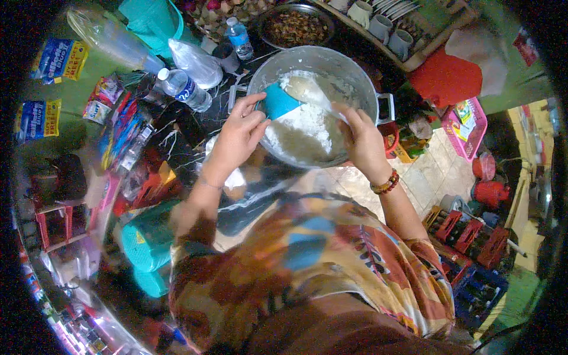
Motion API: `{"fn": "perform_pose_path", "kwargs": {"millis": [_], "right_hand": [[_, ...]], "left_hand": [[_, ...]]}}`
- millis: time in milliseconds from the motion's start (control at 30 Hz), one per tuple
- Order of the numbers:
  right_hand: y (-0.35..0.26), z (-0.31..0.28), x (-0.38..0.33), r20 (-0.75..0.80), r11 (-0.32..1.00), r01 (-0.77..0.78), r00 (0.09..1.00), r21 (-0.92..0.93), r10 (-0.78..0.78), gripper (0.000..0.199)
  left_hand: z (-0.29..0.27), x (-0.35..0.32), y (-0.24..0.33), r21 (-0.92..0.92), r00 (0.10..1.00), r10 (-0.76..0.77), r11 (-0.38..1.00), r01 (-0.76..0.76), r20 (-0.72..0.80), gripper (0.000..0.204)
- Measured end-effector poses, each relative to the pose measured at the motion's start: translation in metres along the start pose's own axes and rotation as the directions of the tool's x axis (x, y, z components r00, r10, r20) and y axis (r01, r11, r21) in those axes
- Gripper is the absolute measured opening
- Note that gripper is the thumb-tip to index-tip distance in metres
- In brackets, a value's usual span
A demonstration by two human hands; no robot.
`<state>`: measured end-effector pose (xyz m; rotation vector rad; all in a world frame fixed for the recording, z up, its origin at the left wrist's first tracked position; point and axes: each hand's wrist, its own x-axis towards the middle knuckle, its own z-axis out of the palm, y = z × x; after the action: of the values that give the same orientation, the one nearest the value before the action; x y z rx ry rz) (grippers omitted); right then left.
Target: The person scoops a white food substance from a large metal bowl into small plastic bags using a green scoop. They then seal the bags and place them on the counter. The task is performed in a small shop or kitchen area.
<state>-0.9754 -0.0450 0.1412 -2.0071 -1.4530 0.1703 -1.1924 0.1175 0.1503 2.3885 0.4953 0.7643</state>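
Gripping a turquoise scoop (278,102) between closed left fingers (255,121), the right hand (362,142) is curling over lumpy white rice (305,121) in the metal pot (343,65).

Pale tiled floor (435,171), dark counter (189,127), red crates (473,236), green wall (71,89).

One metal pot (361,74) of rice, one blue scoop (278,102), two water bottles (184,90) (both capped), three cups (380,26).

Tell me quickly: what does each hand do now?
Left hand: closed on a blue scoop.
Right hand: closed on a spoon handle.
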Motion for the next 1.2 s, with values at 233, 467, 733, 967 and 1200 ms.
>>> {"fn": "perform_pose_path", "kwargs": {"millis": [233,467,733,967,1200], "right_hand": [[0.032,0.014,-0.007,0.014,0.990,-0.077,0.997,-0.122,0.079,0.046],[-0.003,-0.001,-0.007,0.036,0.984,-0.006,0.999,0.177,-0.001,0.052],[0.025,0.000,-0.005,-0.024,0.998,-0.034,0.999,0.058,0.035,0.051],[0.029,0.007,-0.001,-0.010,0.999,0.036,0.999,0.016,-0.036,0.044],[0.007,-0.006,-0.005,-0.004,0.986,-0.037,0.999,0.161,0.039,0.052]], "left_hand": [[0.015,-0.024,0.002,-0.064,0.954,-0.106,0.994,0.092,-0.279,0.009],[0.024,-0.028,-0.003,-0.155,0.944,-0.211,0.972,0.175,-0.255,0.008],[0.019,-0.027,-0.007,-0.005,0.984,0.061,0.998,-0.063,-0.170,0.007],[0.025,-0.029,-0.002,-0.011,0.993,0.041,0.999,-0.043,-0.114,0.011],[0.023,-0.029,-0.013,0.019,0.985,0.054,0.998,-0.052,-0.162,0.011]]}}
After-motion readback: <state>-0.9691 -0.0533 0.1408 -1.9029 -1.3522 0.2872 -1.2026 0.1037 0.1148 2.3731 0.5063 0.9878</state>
